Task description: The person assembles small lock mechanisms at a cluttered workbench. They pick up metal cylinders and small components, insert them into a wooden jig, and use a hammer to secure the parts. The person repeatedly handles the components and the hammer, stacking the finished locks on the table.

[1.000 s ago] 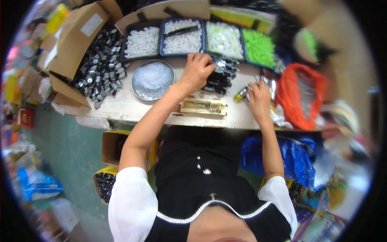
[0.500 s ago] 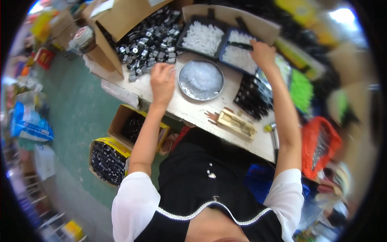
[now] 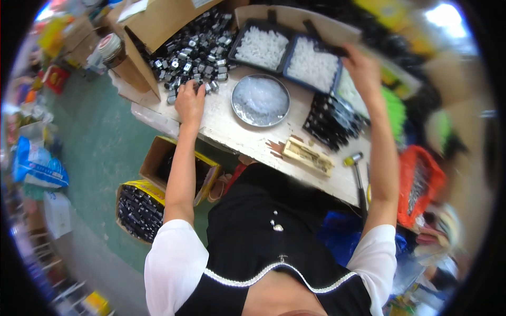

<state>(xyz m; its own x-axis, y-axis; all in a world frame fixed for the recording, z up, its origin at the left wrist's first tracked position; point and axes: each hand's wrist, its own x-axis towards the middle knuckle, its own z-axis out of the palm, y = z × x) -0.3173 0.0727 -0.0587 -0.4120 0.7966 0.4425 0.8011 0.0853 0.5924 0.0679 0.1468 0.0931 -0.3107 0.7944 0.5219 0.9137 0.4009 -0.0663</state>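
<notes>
At the near edge of a heap of small black-and-silver pieces (image 3: pixel 197 58), my left hand (image 3: pixel 190 105) has its fingers curled round one of the pieces. My right hand (image 3: pixel 363 71) grips a slim black part (image 3: pixel 330 49), its length lying over the blue tray (image 3: pixel 285 70) of small white plastic pieces (image 3: pixel 314 63). A round metal dish (image 3: pixel 253 117) between my hands holds a whitish, translucent mass (image 3: pixel 261 94). Next to the blue tray stands a black tray (image 3: pixel 233 52) with more white pieces (image 3: pixel 261 45).
Black parts (image 3: pixel 332 124) lie stacked right of the dish. Nearer me are a cream-coloured jig (image 3: pixel 308 156) and a hammer (image 3: pixel 359 179). A red bag (image 3: pixel 421 184) hangs at the right. Boxes of black parts (image 3: pixel 139 210) stand below the table's left edge, and a jar (image 3: pixel 110 50) at the left.
My left hand has moved left, from beside the dish to the heap. My right hand has shifted right and slightly up with the black part, uncovering more of the blue tray.
</notes>
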